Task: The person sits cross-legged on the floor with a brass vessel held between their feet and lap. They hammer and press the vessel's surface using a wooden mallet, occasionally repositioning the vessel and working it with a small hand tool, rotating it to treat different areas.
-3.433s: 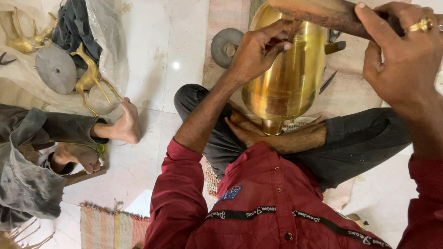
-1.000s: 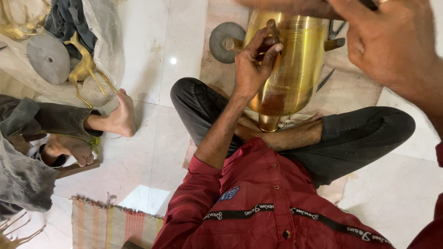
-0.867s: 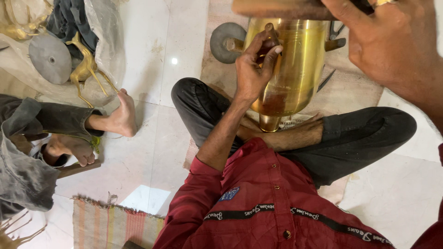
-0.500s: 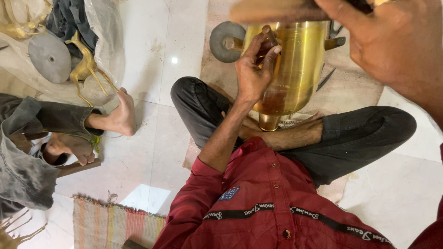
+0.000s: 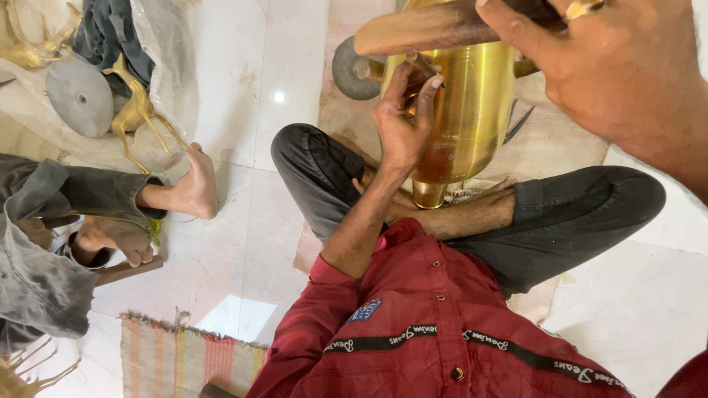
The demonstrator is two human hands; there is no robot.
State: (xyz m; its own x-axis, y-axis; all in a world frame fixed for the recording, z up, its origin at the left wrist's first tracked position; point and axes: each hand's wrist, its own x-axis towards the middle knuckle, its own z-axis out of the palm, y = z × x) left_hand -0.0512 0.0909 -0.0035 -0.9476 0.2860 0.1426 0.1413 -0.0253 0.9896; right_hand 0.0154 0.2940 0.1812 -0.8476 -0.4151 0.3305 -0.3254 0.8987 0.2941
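Left hand (image 5: 402,121): arm raised, fingers pinching a small dark tool against brass vessel (image 5: 472,110); right hand (image 5: 619,66): gripping wooden handle (image 5: 420,31) above vessel

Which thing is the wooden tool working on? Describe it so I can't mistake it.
Start at the crossed legs in dark trousers. Standing between them is a tall polished brass vessel, steadied by the left hand. Unlike the small brass deer figurine far off, it is smooth and cylindrical.

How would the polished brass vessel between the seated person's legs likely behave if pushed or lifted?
The brass vessel looks like thick metal, so probably stiff and heavy. Its glossy, rounded wall seems slippery and apt to roll. The left hand touches it while it lies across the crossed legs, suggesting it needs steadying.
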